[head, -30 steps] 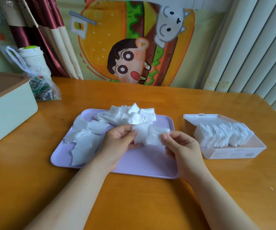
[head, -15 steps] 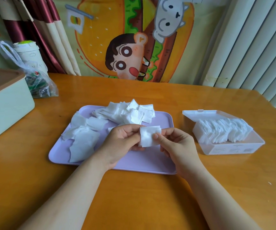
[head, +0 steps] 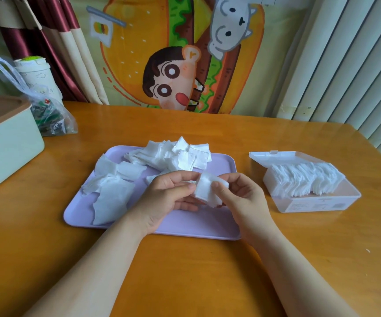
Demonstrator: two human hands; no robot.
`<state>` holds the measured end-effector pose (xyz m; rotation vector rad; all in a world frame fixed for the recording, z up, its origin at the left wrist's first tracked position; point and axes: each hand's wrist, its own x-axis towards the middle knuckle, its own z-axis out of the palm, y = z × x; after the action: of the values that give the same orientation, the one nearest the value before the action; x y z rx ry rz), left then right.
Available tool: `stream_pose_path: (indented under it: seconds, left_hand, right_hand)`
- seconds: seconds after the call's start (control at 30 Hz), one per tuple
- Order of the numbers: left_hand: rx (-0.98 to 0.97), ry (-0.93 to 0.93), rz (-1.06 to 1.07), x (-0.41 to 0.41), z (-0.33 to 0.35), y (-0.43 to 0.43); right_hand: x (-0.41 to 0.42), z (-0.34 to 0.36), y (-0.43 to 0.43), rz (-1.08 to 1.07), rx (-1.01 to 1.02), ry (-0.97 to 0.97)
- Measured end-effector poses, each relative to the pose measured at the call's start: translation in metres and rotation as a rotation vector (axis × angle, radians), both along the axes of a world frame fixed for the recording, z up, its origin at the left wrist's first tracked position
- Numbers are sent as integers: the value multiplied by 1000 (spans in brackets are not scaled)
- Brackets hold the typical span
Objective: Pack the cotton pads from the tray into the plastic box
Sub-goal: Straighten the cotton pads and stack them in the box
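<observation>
A lilac tray (head: pixel 207 227) lies on the wooden table with several loose white cotton pads (head: pixel 173 154) heaped at its back and left. Over the tray's right half, my left hand (head: pixel 168 197) and my right hand (head: pixel 239 197) together pinch a small stack of cotton pads (head: pixel 205 191), thumbs on top. To the right of the tray stands the clear plastic box (head: pixel 317 203), its lid open toward the back, with a slanted row of cotton pads (head: pixel 306 177) inside.
A pale green box with a brown lid (head: pixel 4 143) sits at the left table edge. Behind it are a plastic bag (head: pixel 47 115) and a white cup (head: pixel 36 74). A cartoon cloth and blinds hang behind the table.
The pads between my hands have been squared from a wide spread into a compact stack. Both hands have stayed over the tray's right half.
</observation>
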<state>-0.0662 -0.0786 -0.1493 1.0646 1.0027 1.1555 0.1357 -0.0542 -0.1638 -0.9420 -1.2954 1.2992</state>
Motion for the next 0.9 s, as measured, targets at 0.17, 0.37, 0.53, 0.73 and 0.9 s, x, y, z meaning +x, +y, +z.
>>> stream_pose_path:
  seconds: [0.17,0.37,0.53,0.73,0.9]
  left_hand:
    - [28,112,11,4,1,-2]
    - [33,72,80,2,-5,1]
    - [33,43,118,2,-6,4]
    - [81,151,106,6,-5,2]
    - [140,302,191,6,-7,3]
  right_hand:
    - [-2,-2,1,-33,28,-52]
    - [-3,3,-3,-33,35,-76]
    - [-3,5,-4,-52,-1,-80]
    - [-4,4,-3,-13,-13,-103]
    - [-6,0,0,-125,-15,-148]
